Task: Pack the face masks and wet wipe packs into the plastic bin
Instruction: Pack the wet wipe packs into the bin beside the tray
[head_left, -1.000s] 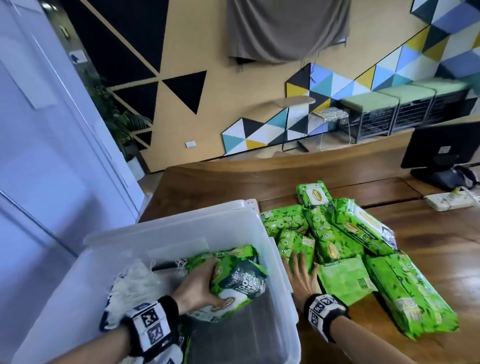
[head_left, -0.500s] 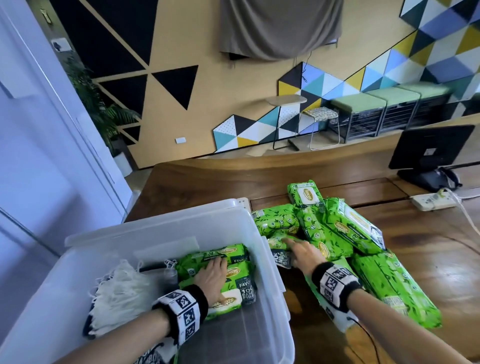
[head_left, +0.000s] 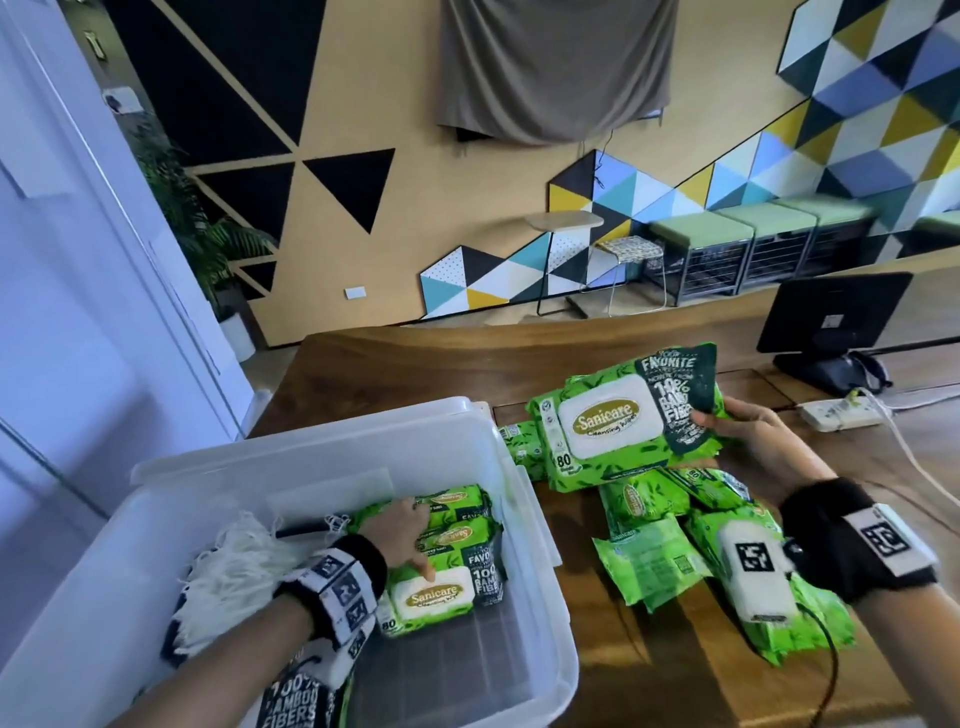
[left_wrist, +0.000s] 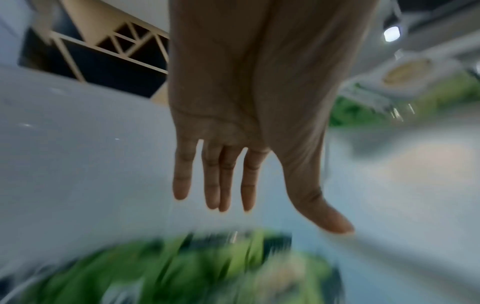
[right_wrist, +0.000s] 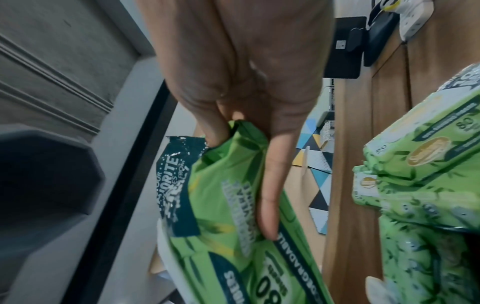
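A clear plastic bin (head_left: 540, 623) stands at the near left of the wooden table. Inside lie green wet wipe packs (head_left: 447, 592) and a bundle of white face masks (head_left: 234, 566). My left hand (head_left: 405, 530) is in the bin, fingers straight over those packs (left_wrist: 233, 267), holding nothing. My right hand (head_left: 748, 426) grips one end of a large green wet wipe pack (head_left: 613, 421), lifted above the pile. In the right wrist view, thumb and fingers (right_wrist: 270, 185) pinch that pack (right_wrist: 233, 236). Several more packs (head_left: 675, 530) lie on the table below.
A black monitor (head_left: 831, 322) and a white power strip (head_left: 836, 415) with cables sit at the far right of the table (head_left: 623, 675). A white wall panel stands to the left of the bin. Benches and a patterned wall lie beyond the table.
My right hand took hold of a large pack and lifted it up off the pile. My left hand stayed in the bin above the packs there.
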